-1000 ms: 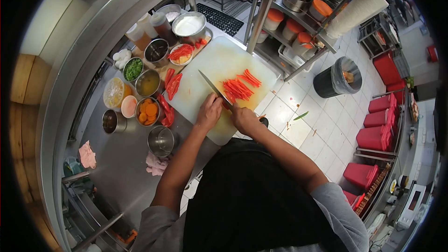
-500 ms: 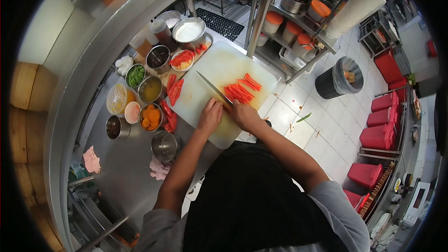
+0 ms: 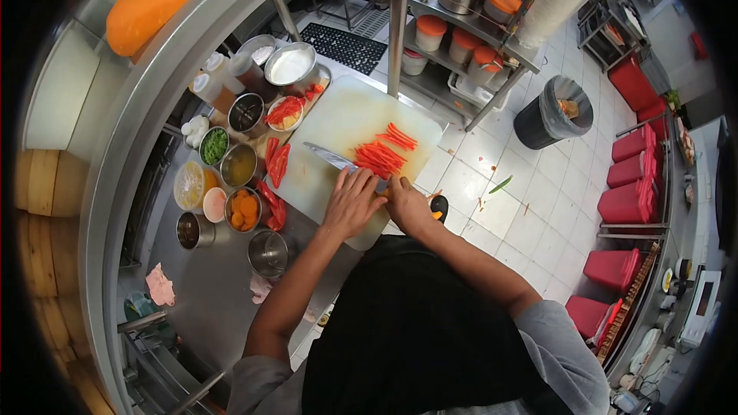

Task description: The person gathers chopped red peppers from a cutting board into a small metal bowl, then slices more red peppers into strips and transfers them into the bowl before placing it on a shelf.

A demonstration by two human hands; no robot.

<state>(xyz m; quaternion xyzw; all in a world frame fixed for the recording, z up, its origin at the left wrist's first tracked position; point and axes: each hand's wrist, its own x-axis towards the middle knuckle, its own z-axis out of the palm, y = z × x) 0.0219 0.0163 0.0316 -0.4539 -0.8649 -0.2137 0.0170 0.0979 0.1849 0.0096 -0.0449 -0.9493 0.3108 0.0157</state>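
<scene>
My right hand (image 3: 408, 205) is wrapped round the handle of a kitchen knife (image 3: 326, 155), whose blade lies tilted onto its broad side over the white cutting board (image 3: 323, 119). Fingers stretched out, my left hand (image 3: 352, 204) rests against the blade, covering its middle. Just beyond the fingers is a pile of thin red pepper strips (image 3: 378, 158), with a smaller bunch of strips (image 3: 401, 137) farther back. Larger red pepper pieces (image 3: 278, 165) lie at the board's left edge, and more pepper pieces (image 3: 272, 206) sit on the steel table nearby.
Left of the board stand a bowl of orange slices (image 3: 244, 209), chopped greens (image 3: 214, 146), an unfilled-looking steel container (image 3: 268, 253) and a bowl of white powder (image 3: 291, 66). A steel post (image 3: 399, 23) rises behind the board. A lined bin (image 3: 550, 115) stands on the tiled floor.
My left hand has gone from curled fingertips to outstretched fingers on the blade. The knife has turned from edge-down to its broad side. The whole view has shifted slightly.
</scene>
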